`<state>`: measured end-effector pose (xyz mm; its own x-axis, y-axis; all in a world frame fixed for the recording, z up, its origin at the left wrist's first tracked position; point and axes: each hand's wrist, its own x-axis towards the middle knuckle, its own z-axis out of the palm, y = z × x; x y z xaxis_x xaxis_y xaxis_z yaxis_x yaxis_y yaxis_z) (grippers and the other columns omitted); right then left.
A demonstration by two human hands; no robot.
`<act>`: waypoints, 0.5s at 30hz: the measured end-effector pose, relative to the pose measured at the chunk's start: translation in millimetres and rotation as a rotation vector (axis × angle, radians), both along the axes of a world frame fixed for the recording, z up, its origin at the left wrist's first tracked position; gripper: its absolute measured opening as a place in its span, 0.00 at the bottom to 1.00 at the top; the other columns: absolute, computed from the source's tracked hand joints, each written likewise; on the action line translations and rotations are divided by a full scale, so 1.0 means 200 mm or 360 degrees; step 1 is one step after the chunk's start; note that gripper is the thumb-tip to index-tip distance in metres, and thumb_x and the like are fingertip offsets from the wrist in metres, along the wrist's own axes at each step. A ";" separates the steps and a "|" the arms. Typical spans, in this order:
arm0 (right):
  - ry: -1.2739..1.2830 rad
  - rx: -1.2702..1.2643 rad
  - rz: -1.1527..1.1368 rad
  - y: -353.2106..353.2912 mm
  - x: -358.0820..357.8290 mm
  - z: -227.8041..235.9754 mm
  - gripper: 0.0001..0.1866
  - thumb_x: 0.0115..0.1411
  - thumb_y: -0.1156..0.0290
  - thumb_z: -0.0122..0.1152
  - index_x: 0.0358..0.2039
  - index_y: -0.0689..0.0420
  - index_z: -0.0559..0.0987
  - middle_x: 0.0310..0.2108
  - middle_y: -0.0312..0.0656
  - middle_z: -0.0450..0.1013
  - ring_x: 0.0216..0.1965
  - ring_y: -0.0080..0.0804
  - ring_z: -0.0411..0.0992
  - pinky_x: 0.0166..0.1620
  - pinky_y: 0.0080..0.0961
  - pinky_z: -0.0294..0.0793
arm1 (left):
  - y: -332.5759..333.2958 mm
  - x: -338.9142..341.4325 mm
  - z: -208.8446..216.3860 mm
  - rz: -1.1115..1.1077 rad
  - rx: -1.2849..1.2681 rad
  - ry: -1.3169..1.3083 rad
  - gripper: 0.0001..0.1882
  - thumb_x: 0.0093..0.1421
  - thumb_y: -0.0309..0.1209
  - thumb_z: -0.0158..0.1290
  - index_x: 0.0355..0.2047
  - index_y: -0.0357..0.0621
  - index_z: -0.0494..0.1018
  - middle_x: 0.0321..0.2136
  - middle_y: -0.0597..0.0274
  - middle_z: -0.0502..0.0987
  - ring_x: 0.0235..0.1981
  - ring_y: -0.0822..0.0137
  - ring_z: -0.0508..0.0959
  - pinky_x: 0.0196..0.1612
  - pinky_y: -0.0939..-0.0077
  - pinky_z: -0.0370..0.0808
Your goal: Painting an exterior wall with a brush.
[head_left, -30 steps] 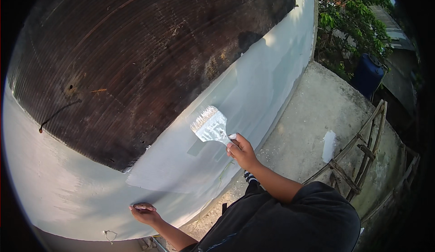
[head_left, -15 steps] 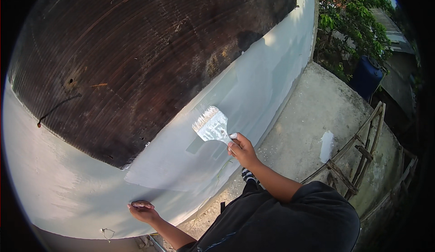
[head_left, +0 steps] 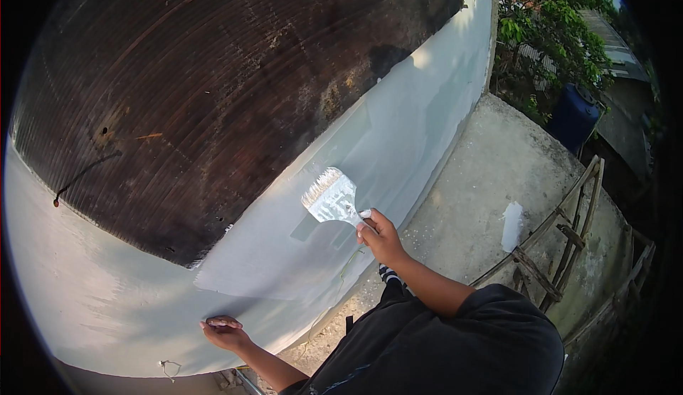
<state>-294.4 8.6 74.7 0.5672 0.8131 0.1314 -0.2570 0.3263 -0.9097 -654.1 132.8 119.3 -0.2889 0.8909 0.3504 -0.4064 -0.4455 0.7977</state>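
A wide, flat paintbrush, its bristles and handle smeared with white paint, is gripped at the handle by my right hand. Its bristles point up and left, over the pale painted wall. Whether they touch the wall I cannot tell. White paint shows on my right thumb. Lower left, my left hand is beside the wall with its fingers curled in, and nothing shows in them. Streaks of greyish-green and whiter paint mark the wall around the brush.
Dark, rusty corrugated sheet borders the wall above. A wooden ladder lies on the concrete at right, near a white paint patch. Beyond are a blue barrel and a leafy tree. A thin string hangs lower left.
The wall and corrugated sheet have shifted slightly in the view. Both hands and the paintbrush keep almost the same places, with the same grip.
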 end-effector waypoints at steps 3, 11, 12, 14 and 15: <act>0.0097 -0.0058 0.0021 -0.04 -0.01 -0.01 0.03 0.59 0.75 0.49 0.33 0.61 0.69 0.24 0.33 0.68 0.25 0.16 0.64 0.31 0.17 0.63 | 0.00 0.00 0.00 0.0021 -0.0042 -0.0028 0.25 0.65 0.46 0.36 0.16 0.45 0.64 0.06 0.62 0.63 0.03 0.70 0.60 0.05 0.79 0.58; 0.0048 -0.0014 -0.0044 -0.01 0.04 0.06 0.04 0.59 0.74 0.50 0.33 0.61 0.69 0.23 0.33 0.68 0.24 0.16 0.64 0.31 0.16 0.63 | -0.01 0.00 0.01 0.0068 -0.0063 -0.0037 0.24 0.65 0.46 0.37 0.16 0.45 0.63 0.05 0.62 0.62 0.03 0.70 0.60 0.05 0.79 0.57; 0.0049 -0.0012 -0.0043 0.00 0.04 0.03 0.04 0.59 0.74 0.50 0.33 0.61 0.69 0.23 0.33 0.68 0.24 0.16 0.64 0.31 0.16 0.63 | 0.00 0.00 0.01 0.0069 -0.0061 -0.0036 0.24 0.65 0.46 0.37 0.16 0.45 0.63 0.05 0.62 0.62 0.03 0.70 0.60 0.05 0.79 0.57; 0.0087 -0.0061 -0.0061 -0.01 0.02 -0.01 0.04 0.59 0.74 0.51 0.32 0.60 0.69 0.23 0.33 0.67 0.25 0.16 0.64 0.31 0.16 0.62 | 0.00 0.00 0.00 -0.0032 -0.0011 -0.0003 0.24 0.65 0.46 0.36 0.16 0.45 0.63 0.05 0.62 0.62 0.03 0.70 0.60 0.05 0.79 0.57; 0.0087 -0.0059 -0.0054 -0.02 0.02 -0.02 0.04 0.59 0.74 0.51 0.32 0.60 0.69 0.23 0.33 0.67 0.25 0.16 0.64 0.31 0.16 0.62 | 0.00 0.00 0.00 -0.0025 -0.0009 -0.0003 0.24 0.65 0.46 0.36 0.16 0.45 0.63 0.05 0.62 0.62 0.03 0.70 0.60 0.05 0.79 0.57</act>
<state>-290.2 3.9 70.3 0.6002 0.7968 0.0696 -0.2957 0.3020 -0.9063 -654.3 132.8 119.8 -0.2753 0.8973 0.3449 -0.4148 -0.4346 0.7994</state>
